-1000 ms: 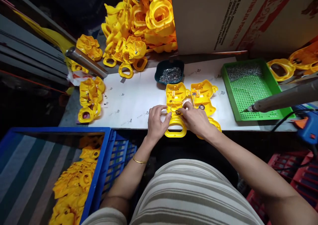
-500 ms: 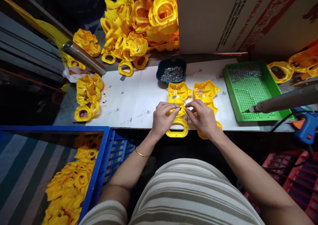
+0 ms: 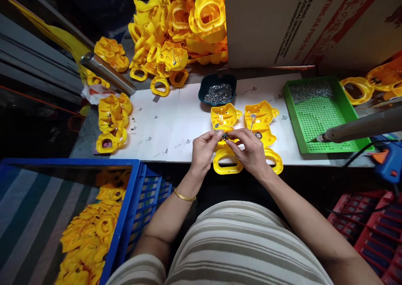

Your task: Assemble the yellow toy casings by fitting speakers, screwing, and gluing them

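Observation:
Two yellow plastic shells lie side by side on the white table sheet (image 3: pixel 169 125) near its front edge, a left shell (image 3: pixel 225 116) and a right shell (image 3: pixel 262 121). My left hand (image 3: pixel 204 151) and my right hand (image 3: pixel 249 151) meet over the lower part of the left shell. Both pinch a small dark round part (image 3: pixel 225 136) with thin wires between their fingertips. The left wrist carries a thin gold bangle.
A dark bowl of small metal screws (image 3: pixel 217 92) stands behind the shells. A green perforated tray (image 3: pixel 317 117) with more screws sits to the right, a metal tool (image 3: pixel 361 128) across it. Yellow shells are heaped at the back (image 3: pixel 179 29), left (image 3: pixel 109 121), and in a blue crate (image 3: pixel 125 201).
Both hands have drawn slightly toward me and now pinch the small round part together over the left shell's lower half. The right shell's handle loop is now uncovered.

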### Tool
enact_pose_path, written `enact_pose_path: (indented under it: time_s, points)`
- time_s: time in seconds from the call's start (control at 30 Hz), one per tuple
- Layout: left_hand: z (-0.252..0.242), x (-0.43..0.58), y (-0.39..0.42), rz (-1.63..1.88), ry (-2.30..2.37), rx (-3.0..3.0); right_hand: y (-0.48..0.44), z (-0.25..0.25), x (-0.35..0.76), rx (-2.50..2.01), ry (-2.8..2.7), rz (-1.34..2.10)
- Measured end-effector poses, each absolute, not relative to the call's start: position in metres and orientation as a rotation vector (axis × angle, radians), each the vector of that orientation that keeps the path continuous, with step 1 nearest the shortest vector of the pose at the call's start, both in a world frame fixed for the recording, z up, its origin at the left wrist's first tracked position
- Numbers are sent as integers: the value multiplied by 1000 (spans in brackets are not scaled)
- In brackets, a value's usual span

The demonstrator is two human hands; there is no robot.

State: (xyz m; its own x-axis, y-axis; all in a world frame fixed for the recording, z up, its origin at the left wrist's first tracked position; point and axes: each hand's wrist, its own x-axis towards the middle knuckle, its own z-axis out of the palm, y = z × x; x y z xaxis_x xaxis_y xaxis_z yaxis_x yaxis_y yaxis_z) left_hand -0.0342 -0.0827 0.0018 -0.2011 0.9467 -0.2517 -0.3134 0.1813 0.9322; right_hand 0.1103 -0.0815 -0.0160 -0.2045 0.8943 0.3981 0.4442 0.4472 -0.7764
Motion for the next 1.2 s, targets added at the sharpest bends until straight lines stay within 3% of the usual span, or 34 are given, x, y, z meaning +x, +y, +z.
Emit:
enact_pose_path:
  time_s: [0.27,0.57,1.2]
  points:
    - [-5,-37,-84,1324,1262,707,-80,-19,110,-1181,-1837,628]
    - [-34,-56,-85,1256,1625,1459,-62,0,111,-1620,-2333,449]
    - [-38,-48,-83,1114,1511,1410,-57,7,96,-1715,-2534,468]
